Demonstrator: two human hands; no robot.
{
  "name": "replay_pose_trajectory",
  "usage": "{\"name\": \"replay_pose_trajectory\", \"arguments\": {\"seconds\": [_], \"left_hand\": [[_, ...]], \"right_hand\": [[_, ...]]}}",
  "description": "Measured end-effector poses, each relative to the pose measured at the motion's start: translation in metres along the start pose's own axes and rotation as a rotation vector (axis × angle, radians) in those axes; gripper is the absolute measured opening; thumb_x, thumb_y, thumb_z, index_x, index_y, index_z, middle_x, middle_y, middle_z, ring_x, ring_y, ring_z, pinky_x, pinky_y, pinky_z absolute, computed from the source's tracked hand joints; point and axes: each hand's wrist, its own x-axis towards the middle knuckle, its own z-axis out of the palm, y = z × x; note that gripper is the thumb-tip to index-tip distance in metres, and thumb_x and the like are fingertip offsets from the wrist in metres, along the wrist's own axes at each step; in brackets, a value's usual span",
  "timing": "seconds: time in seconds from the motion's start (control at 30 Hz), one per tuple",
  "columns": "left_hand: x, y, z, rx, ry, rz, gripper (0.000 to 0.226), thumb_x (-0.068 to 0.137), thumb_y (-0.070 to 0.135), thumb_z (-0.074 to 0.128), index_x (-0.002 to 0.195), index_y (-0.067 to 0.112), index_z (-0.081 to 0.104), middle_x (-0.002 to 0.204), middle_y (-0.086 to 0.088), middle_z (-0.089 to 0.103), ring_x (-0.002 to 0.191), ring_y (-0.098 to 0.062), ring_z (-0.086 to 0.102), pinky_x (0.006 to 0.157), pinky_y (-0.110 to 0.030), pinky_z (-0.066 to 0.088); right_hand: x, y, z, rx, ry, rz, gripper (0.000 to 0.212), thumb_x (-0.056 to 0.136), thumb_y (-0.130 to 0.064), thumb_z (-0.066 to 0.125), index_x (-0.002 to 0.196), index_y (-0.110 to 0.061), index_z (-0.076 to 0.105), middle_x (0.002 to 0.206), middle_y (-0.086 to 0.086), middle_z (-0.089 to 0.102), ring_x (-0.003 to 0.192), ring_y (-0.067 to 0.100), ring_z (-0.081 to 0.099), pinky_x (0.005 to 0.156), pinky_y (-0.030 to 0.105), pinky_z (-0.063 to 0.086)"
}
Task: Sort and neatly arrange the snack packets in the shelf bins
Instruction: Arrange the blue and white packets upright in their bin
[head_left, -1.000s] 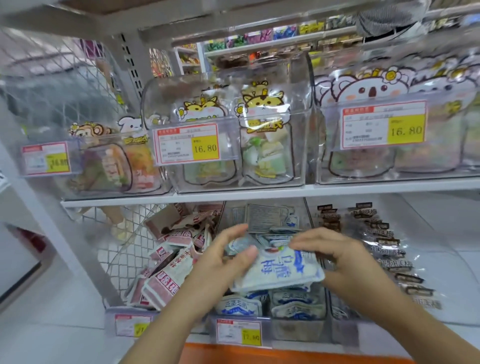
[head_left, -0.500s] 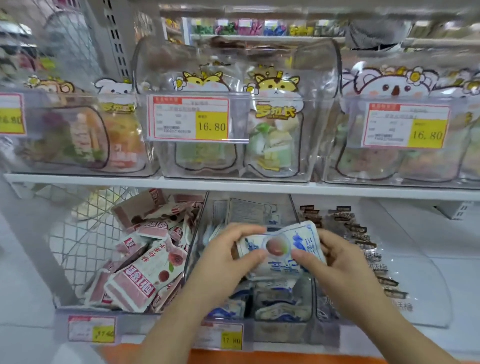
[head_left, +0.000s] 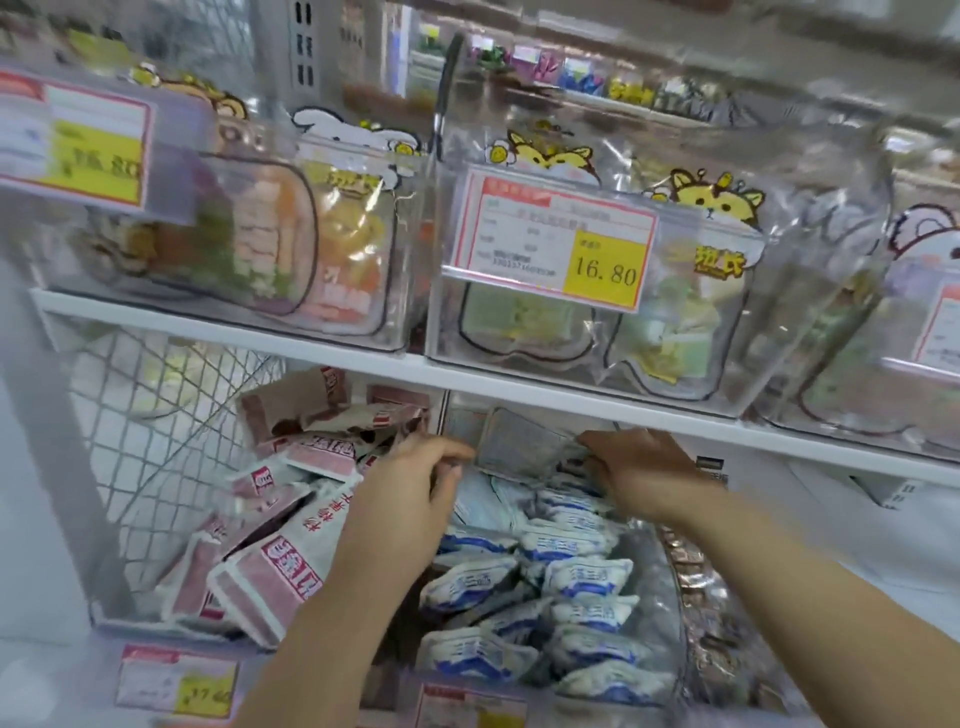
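Pink-and-white snack packets (head_left: 291, 535) heaped in the left bin (head_left: 130, 631). Left hand (head_left: 410, 499), grip pinched on a grey-backed flat packet (head_left: 519, 441) standing at the back of the middle bin (head_left: 657, 571), above blue-and-white pouches (head_left: 576, 577). Right hand (head_left: 644, 478), grip pinching its other edge.

Two shelves, one above the other. On the upper shelf (head_left: 363, 358), bins (head_left: 810, 270) of pouches stand side by side. Below, a heap of packets (head_left: 270, 566) lies on the left, with stacked packets (head_left: 576, 577) just to its right. Behind the stack, the left hand (head_left: 410, 483) and right hand (head_left: 639, 467) hold an upright packet (head_left: 519, 447) between them.
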Motion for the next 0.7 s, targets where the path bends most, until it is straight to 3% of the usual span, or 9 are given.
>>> {"name": "replay_pose_trajectory", "arguments": {"seconds": [0.1, 0.17, 0.27, 0.33, 0.4, 0.57, 0.7], "left_hand": [[0.005, -0.006, -0.005, -0.06, 0.0, -0.05, 0.022, 0.092, 0.011, 0.056, 0.108, 0.02, 0.069, 0.098, 0.007, 0.064, 0.083, -0.002, 0.054, 0.067, 0.0, 0.036], [0.01, -0.008, -0.01, -0.115, 0.021, -0.094, 0.02, 0.091, 0.009, 0.058, 0.104, 0.017, 0.07, 0.089, 0.004, 0.067, 0.074, -0.002, 0.058, 0.061, -0.003, 0.037], [0.013, -0.012, -0.015, -0.202, 0.035, -0.194, 0.014, 0.092, 0.011, 0.057, 0.094, 0.021, 0.067, 0.061, 0.016, 0.055, 0.046, 0.002, 0.053, 0.044, -0.011, 0.038], [0.013, -0.015, -0.017, -0.226, 0.028, -0.231, 0.013, 0.093, 0.014, 0.056, 0.093, 0.024, 0.064, 0.055, 0.017, 0.047, 0.046, 0.0, 0.053, 0.039, -0.014, 0.034], [0.013, -0.017, -0.019, -0.28, 0.03, -0.24, 0.017, 0.093, 0.014, 0.056, 0.087, 0.029, 0.061, 0.053, 0.016, 0.048, 0.049, -0.003, 0.056, 0.041, -0.015, 0.034], [0.015, -0.022, -0.021, -0.351, 0.034, -0.275, 0.02, 0.093, 0.013, 0.055, 0.088, 0.03, 0.063, 0.056, 0.014, 0.054, 0.054, -0.011, 0.063, 0.045, -0.019, 0.039], [0.016, -0.02, -0.021, -0.347, 0.034, -0.25, 0.021, 0.093, 0.012, 0.055, 0.093, 0.032, 0.064, 0.057, 0.018, 0.056, 0.052, -0.003, 0.057, 0.047, -0.017, 0.038]], "right_hand": [[0.002, -0.018, -0.023, 0.286, -0.233, 0.041, 0.035, 0.102, -0.03, 0.032, 0.135, -0.022, 0.042, 0.134, 0.004, 0.049, 0.093, 0.012, 0.053, 0.073, 0.016, 0.043], [0.003, -0.034, -0.03, 0.473, -0.226, 0.007, 0.04, 0.101, -0.034, 0.036, 0.139, -0.023, 0.039, 0.136, -0.001, 0.046, 0.098, 0.006, 0.048, 0.07, 0.006, 0.036], [0.02, -0.065, -0.023, 0.402, -0.163, -0.159, 0.034, 0.097, -0.034, 0.047, 0.13, -0.024, 0.05, 0.119, -0.008, 0.054, 0.098, 0.009, 0.051, 0.07, 0.015, 0.041], [0.039, -0.079, -0.009, 0.216, -0.23, -0.267, 0.039, 0.094, -0.026, 0.055, 0.132, -0.024, 0.049, 0.122, 0.001, 0.059, 0.102, 0.018, 0.056, 0.074, 0.025, 0.042], [0.055, -0.087, 0.004, 0.138, -0.32, -0.251, 0.048, 0.092, -0.015, 0.057, 0.137, -0.021, 0.04, 0.127, 0.007, 0.056, 0.109, 0.024, 0.055, 0.073, 0.025, 0.038], [0.076, -0.088, 0.016, 0.141, -0.293, -0.225, 0.052, 0.087, -0.004, 0.053, 0.135, -0.016, 0.039, 0.13, 0.013, 0.052, 0.113, 0.029, 0.052, 0.075, 0.03, 0.037], [0.076, -0.088, 0.021, 0.265, -0.261, -0.148, 0.046, 0.088, -0.011, 0.057, 0.132, -0.012, 0.042, 0.121, 0.013, 0.056, 0.101, 0.025, 0.056, 0.078, 0.032, 0.045]]}}
